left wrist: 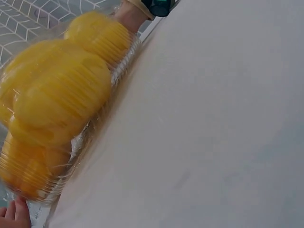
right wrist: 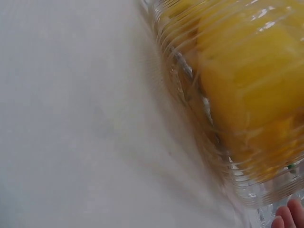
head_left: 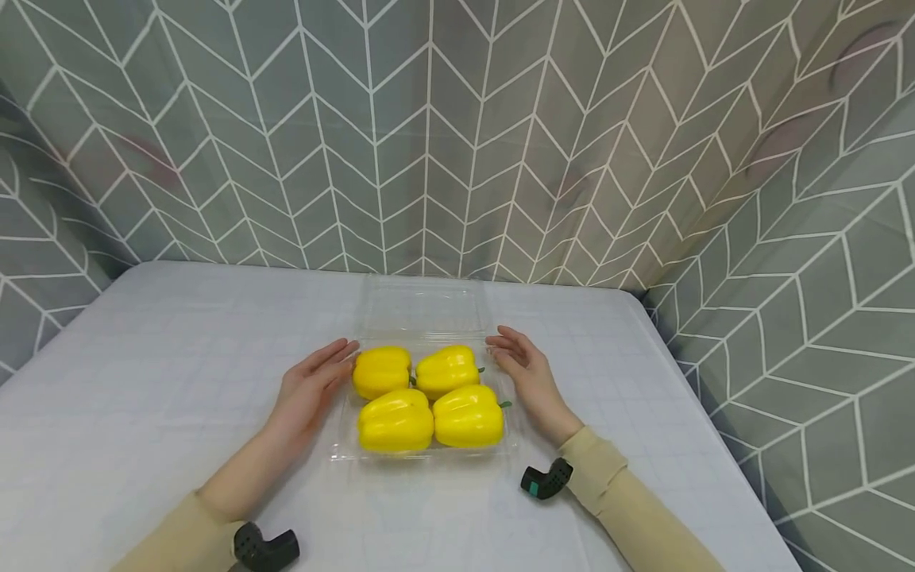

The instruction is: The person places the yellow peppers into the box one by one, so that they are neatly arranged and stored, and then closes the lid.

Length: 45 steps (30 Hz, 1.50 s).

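Note:
Several yellow bell peppers [head_left: 395, 421] fill the base of a clear plastic clamshell container [head_left: 345, 451], lying in two rows. Its transparent lid [head_left: 422, 308] is folded back flat on the far side. My left hand [head_left: 303, 401] lies along the left side of the container, fingers extended toward its far left corner. On the opposite side, my right hand [head_left: 532, 385] has relaxed, slightly bent fingers close to the far right corner. Both wrist views show the peppers through the ribbed wall, with fingertips [left wrist: 18, 214] low at the left and fingertips [right wrist: 289, 216] low at the right.
The container stands on a table with a white cloth [head_left: 179, 357]. Behind the far edge hangs a grey curtain [head_left: 400, 143] with white chevron lines, which continues along the right side. A black wrist device [head_left: 546, 479] sits by the right sleeve, another [head_left: 266, 548] by the left.

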Each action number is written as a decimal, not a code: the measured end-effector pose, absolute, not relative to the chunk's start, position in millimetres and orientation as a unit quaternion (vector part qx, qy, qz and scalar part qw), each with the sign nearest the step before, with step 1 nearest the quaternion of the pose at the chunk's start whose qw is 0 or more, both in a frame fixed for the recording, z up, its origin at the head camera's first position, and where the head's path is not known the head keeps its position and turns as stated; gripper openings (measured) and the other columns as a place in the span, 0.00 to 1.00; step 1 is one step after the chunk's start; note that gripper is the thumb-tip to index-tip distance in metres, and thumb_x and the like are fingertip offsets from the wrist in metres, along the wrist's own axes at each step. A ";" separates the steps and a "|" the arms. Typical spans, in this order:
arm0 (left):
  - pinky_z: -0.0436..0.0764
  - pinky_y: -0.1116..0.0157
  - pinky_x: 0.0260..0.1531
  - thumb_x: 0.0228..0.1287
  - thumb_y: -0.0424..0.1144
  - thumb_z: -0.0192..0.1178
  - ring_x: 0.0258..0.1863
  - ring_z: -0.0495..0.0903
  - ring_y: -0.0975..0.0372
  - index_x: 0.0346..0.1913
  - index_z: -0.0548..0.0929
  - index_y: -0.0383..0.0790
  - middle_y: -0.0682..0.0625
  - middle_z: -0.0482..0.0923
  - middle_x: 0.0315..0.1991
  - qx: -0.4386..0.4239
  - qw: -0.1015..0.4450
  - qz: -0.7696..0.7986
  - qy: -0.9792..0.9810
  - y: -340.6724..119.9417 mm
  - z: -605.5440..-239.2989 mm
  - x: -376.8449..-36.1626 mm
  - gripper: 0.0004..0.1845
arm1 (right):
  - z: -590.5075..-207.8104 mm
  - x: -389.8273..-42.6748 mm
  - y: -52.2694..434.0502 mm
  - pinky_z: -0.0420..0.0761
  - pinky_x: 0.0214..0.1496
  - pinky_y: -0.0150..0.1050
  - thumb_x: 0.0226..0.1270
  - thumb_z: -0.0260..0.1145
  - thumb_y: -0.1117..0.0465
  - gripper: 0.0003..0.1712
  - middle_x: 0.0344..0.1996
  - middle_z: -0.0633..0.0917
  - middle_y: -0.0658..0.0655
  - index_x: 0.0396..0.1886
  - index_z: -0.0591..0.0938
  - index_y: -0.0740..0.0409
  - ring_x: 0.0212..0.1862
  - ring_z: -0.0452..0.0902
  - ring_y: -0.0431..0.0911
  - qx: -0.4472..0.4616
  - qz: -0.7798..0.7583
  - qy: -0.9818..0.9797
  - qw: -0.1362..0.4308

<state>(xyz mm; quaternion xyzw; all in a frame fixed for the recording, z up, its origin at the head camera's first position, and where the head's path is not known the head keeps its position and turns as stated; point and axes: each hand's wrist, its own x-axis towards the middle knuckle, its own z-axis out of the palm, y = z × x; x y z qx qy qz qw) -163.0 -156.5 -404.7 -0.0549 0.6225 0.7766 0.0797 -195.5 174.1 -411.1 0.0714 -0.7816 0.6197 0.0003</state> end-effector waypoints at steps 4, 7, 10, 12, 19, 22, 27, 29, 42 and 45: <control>0.72 0.75 0.63 0.78 0.34 0.51 0.72 0.67 0.62 0.78 0.53 0.36 0.43 0.58 0.78 -0.036 0.086 0.807 0.584 -155.8 -406.5 -165.8 0.32 | -412.9 -195.1 175.1 0.73 0.70 0.38 0.78 0.57 0.62 0.29 0.64 0.77 0.60 0.75 0.64 0.59 0.67 0.73 0.51 0.088 0.633 -0.769 -0.007; 0.73 0.75 0.62 0.78 0.33 0.50 0.69 0.70 0.66 0.79 0.52 0.36 0.43 0.55 0.78 -0.022 0.090 0.821 0.564 -156.2 -408.4 -166.7 0.33 | -414.4 -195.0 175.3 0.74 0.68 0.33 0.78 0.57 0.63 0.30 0.65 0.76 0.61 0.75 0.63 0.61 0.67 0.72 0.52 0.095 0.643 -0.760 -0.007; 0.72 0.75 0.63 0.78 0.32 0.50 0.67 0.72 0.67 0.79 0.50 0.36 0.41 0.53 0.79 -0.007 0.091 0.830 0.550 -157.0 -410.6 -167.7 0.33 | -415.6 -194.6 174.9 0.75 0.66 0.29 0.78 0.57 0.63 0.30 0.66 0.75 0.61 0.75 0.62 0.63 0.67 0.72 0.54 0.102 0.653 -0.751 -0.006; 0.72 0.75 0.63 0.78 0.31 0.49 0.66 0.73 0.68 0.79 0.49 0.35 0.40 0.52 0.79 0.001 0.090 0.834 0.544 -157.7 -412.0 -168.2 0.33 | -416.5 -194.6 174.9 0.74 0.65 0.28 0.78 0.56 0.64 0.31 0.67 0.75 0.61 0.75 0.61 0.64 0.68 0.71 0.54 0.110 0.660 -0.743 -0.004; 0.73 0.75 0.63 0.78 0.27 0.46 0.64 0.75 0.70 0.80 0.46 0.37 0.39 0.48 0.80 0.026 0.099 0.847 0.522 -160.1 -414.2 -169.3 0.34 | -418.6 -194.4 174.9 0.74 0.66 0.28 0.77 0.56 0.68 0.31 0.68 0.73 0.64 0.76 0.60 0.65 0.66 0.74 0.48 0.132 0.682 -0.719 0.008; 0.71 0.75 0.64 0.78 0.26 0.45 0.65 0.74 0.70 0.80 0.45 0.39 0.41 0.47 0.81 0.035 0.108 0.854 0.507 -160.7 -413.6 -169.5 0.35 | -418.3 -194.3 175.1 0.75 0.65 0.28 0.76 0.56 0.70 0.31 0.69 0.72 0.65 0.75 0.60 0.66 0.63 0.76 0.43 0.138 0.690 -0.711 0.013; 0.69 0.74 0.66 0.77 0.25 0.45 0.73 0.65 0.64 0.80 0.45 0.40 0.45 0.46 0.81 0.037 0.119 0.857 0.499 -161.6 -411.8 -169.6 0.35 | -416.8 -193.7 175.0 0.75 0.65 0.29 0.76 0.56 0.70 0.31 0.69 0.72 0.64 0.75 0.61 0.64 0.62 0.76 0.40 0.137 0.698 -0.703 0.010; 0.69 0.74 0.66 0.77 0.25 0.45 0.76 0.59 0.61 0.80 0.45 0.40 0.46 0.47 0.81 0.038 0.121 0.856 0.502 -162.0 -411.7 -169.9 0.35 | -416.7 -193.7 175.0 0.76 0.65 0.30 0.76 0.56 0.70 0.31 0.69 0.73 0.63 0.75 0.61 0.63 0.63 0.75 0.41 0.136 0.700 -0.701 0.008; 0.71 0.75 0.64 0.77 0.24 0.43 0.78 0.52 0.57 0.81 0.44 0.43 0.48 0.45 0.82 0.055 0.119 0.848 0.513 -162.6 -412.0 -171.1 0.35 | -417.4 -195.1 176.4 0.76 0.66 0.30 0.76 0.56 0.70 0.32 0.69 0.73 0.61 0.77 0.61 0.60 0.63 0.73 0.43 0.143 0.690 -0.710 0.005; 0.71 0.76 0.64 0.77 0.24 0.42 0.77 0.54 0.58 0.81 0.44 0.43 0.49 0.44 0.82 0.055 0.120 0.848 0.514 -162.3 -411.4 -171.6 0.36 | -417.5 -195.8 176.5 0.76 0.65 0.30 0.76 0.56 0.70 0.33 0.69 0.73 0.61 0.77 0.60 0.60 0.62 0.73 0.43 0.143 0.690 -0.710 0.005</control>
